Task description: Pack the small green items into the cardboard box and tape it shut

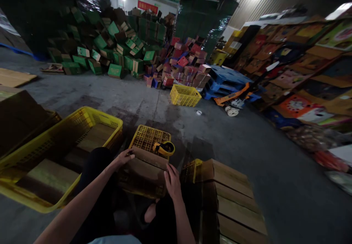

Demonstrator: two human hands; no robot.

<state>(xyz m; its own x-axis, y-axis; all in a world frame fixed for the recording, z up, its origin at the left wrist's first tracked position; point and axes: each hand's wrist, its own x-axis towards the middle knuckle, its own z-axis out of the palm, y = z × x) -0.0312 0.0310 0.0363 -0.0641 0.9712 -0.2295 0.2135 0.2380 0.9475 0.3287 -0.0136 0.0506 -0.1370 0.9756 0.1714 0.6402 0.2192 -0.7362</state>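
A brown cardboard box (144,170) sits in front of me between my knees, its long flap raised on the far side. My left hand (123,159) grips the box's far left corner, fingers bent over the edge. At the right end of the box, my right hand (173,181) holds its side with the fingers slightly curved. Just beyond the box, a yellow tape dispenser (164,148) lies on an upturned yellow crate (150,135). Shadow hides the underside of the box.
To my left stands a large yellow crate (103,117) with flat cardboard boxes inside. Several long cartons (233,196) are stacked at my right. Ahead are a small yellow basket (185,95), blue pallets (225,77), an orange pallet jack (232,95) and heaped green boxes (115,70).
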